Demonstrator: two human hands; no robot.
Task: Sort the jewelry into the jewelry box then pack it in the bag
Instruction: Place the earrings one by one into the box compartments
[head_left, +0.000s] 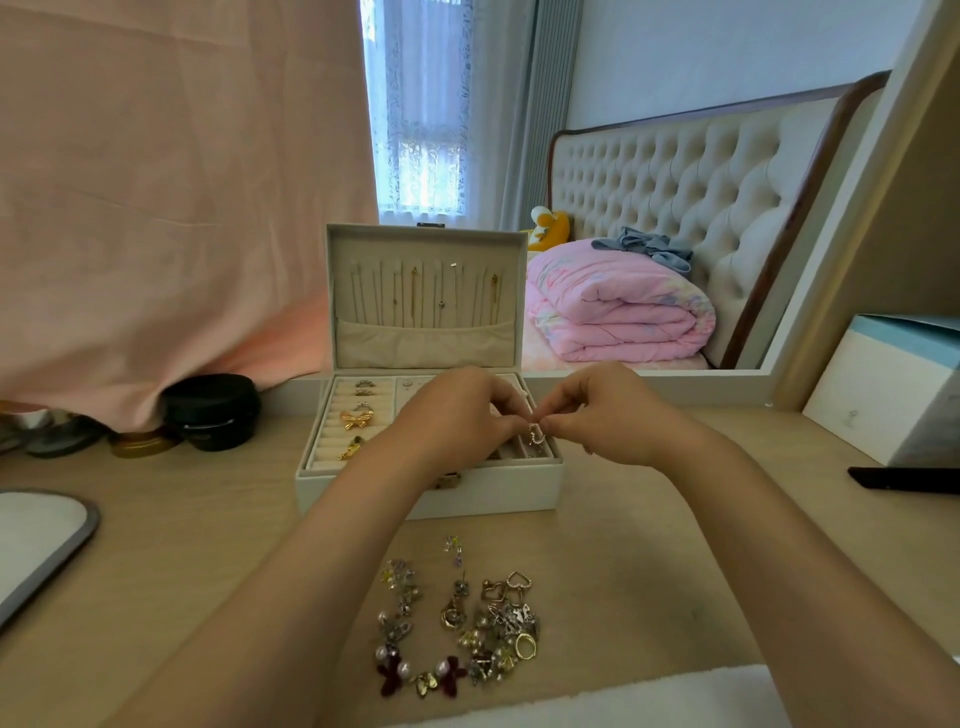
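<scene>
Gold with small clear stones: an earring (535, 434) is hanging between two sets of fingertips, above the right front compartments of the jewelry box (431, 493); the left hand (457, 415) and the right hand (608, 415) are both pinching it at its top, fingers curled in tight, knuckles nearly meeting; whether they are working a clasp I cannot tell.

Head view, the only one: the box is sitting open on the table (649, 545), its lid (426, 343) standing upright with necklaces (414, 291) hanging inside; a gold bow (356, 419) is lying in the ring rolls on the left side; the unsorted pile (467, 629) is lying just in front of the box, between the forearms; no bag is showing that I can be sure of; a black round case (213, 410) is sitting far left, possibly it.

Risks, judging from here: the earring is tiny and held only by its top, so a loosening pinch is likely sending it into the wrong slot or down between the dividers; a forearm drawing back low is likely sweeping the pile, tangling pieces or scattering them toward the near edge; a wrist knocking the upright lid is likely swinging the necklaces together.
</scene>
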